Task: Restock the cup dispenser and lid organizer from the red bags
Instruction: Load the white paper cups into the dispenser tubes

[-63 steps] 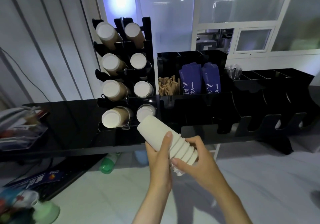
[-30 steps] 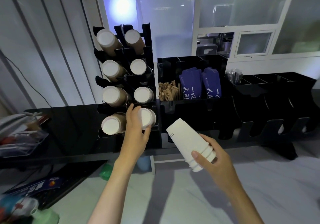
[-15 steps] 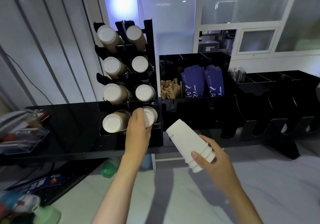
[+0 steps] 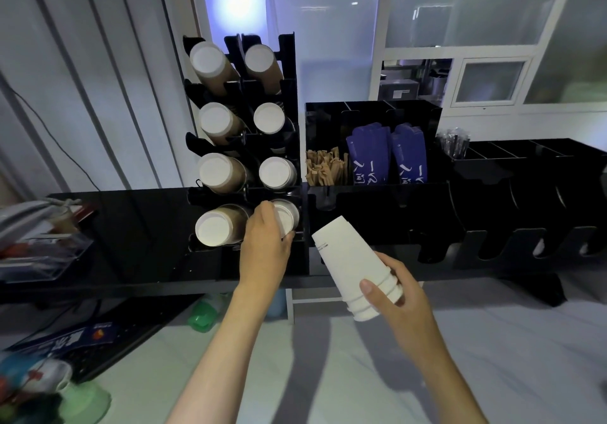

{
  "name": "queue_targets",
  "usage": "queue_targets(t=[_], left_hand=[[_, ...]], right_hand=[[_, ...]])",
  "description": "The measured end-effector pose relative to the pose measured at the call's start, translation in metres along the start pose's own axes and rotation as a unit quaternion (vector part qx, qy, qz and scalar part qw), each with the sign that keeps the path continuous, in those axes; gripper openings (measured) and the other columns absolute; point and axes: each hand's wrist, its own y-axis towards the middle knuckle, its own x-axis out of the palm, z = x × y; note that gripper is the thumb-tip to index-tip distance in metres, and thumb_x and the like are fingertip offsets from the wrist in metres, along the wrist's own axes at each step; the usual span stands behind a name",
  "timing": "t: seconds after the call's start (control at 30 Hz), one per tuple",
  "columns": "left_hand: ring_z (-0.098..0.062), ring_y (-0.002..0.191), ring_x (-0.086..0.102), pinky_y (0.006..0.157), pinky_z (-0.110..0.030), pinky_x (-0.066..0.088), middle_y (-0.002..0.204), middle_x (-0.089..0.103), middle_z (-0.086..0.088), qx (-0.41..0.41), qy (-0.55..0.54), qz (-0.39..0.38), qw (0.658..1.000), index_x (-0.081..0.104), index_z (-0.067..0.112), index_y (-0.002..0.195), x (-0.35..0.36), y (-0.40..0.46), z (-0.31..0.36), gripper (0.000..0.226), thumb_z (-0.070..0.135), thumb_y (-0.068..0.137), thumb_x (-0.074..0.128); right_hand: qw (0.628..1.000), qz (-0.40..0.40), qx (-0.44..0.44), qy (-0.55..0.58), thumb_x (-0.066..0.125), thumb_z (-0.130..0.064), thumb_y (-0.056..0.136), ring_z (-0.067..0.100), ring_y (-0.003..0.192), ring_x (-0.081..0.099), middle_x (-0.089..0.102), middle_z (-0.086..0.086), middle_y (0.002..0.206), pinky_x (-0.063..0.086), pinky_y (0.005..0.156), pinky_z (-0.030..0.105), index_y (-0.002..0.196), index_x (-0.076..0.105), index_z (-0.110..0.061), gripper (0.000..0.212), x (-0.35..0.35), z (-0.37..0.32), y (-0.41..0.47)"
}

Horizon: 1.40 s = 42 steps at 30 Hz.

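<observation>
A black counter (image 4: 138, 226) carries a black lid organizer (image 4: 525, 226) at right, its slots dark, and a tall black cup dispenser (image 4: 289, 95) at left, eight tilted stacks showing white bases. A person's right hand (image 4: 399, 295) curls around a nested stack of white cups (image 4: 349, 259), bases pointing toward the dispenser. The left hand (image 4: 266, 246) wraps thumb and fingers around the white cup (image 4: 287, 216) in the dispenser's bottom-right slot.

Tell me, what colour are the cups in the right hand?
White: the cups in the right hand, head view.
</observation>
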Motion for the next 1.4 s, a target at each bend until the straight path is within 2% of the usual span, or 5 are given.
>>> queue_targets(t=[0.27, 0.47, 0.77, 1.13, 1.4], left_hand=[[-0.019, 0.143, 0.045, 0.109, -0.034, 0.047, 0.155, 0.049, -0.001, 0.022, -0.062, 0.04, 0.997, 0.049, 0.016, 0.152, -0.035, -0.027, 0.028, 0.055, 0.037, 0.103, 0.061], [0.01, 0.121, 0.056, 0.091, -0.009, 0.049, 0.144, 0.05, 0.026, -0.058, -0.339, -0.159, 0.925, 0.043, 0.043, 0.151, -0.067, -0.05, 0.063, 0.078, 0.046, 0.084, 0.083], [-0.012, 0.119, 0.066, 0.096, -0.046, 0.061, 0.134, 0.063, 0.005, -0.127, -0.444, -0.124, 0.878, 0.054, 0.045, 0.141, -0.094, -0.007, 0.034, 0.08, 0.021, 0.077, 0.094], [-0.002, 0.132, 0.052, 0.091, -0.017, 0.056, 0.15, 0.047, 0.012, -0.007, -0.371, 0.113, 0.922, 0.042, 0.029, 0.153, -0.117, 0.05, 0.022, 0.087, 0.008, 0.082, 0.088], [-0.005, 0.143, 0.043, 0.113, -0.045, 0.049, 0.151, 0.044, 0.024, 0.032, -0.248, 0.087, 0.964, 0.039, 0.033, 0.156, -0.075, 0.079, -0.001, 0.088, 0.022, 0.084, 0.088]], right_hand=[[0.999, 0.019, 0.002, 0.05, 0.075, -0.063, 0.074, 0.013, 0.113, 0.071, 0.074, -0.01, 0.122, 0.06, 0.096, 0.045, 0.132, 0.063, -0.038, 0.064, -0.006, -0.005, -0.001], [0.998, -0.023, -0.056, 0.021, 0.079, -0.055, 0.076, 0.009, 0.122, 0.066, 0.066, -0.012, 0.134, 0.056, 0.09, 0.021, 0.144, 0.056, -0.037, 0.074, 0.011, -0.013, 0.004], [0.989, -0.082, -0.118, -0.027, 0.082, -0.053, 0.082, 0.01, 0.129, 0.058, 0.058, -0.016, 0.14, 0.058, 0.098, 0.033, 0.15, 0.049, -0.044, 0.076, 0.048, -0.034, 0.052], [0.99, -0.123, -0.028, -0.07, 0.061, -0.044, 0.102, -0.002, 0.14, 0.047, 0.049, -0.016, 0.155, 0.043, 0.115, 0.027, 0.157, 0.043, -0.03, 0.059, 0.075, -0.008, 0.096], [0.974, -0.13, -0.072, -0.171, 0.061, -0.032, 0.106, -0.007, 0.141, 0.042, 0.04, -0.034, 0.153, 0.042, 0.119, 0.036, 0.158, 0.042, -0.036, 0.056, 0.083, 0.02, 0.098]])
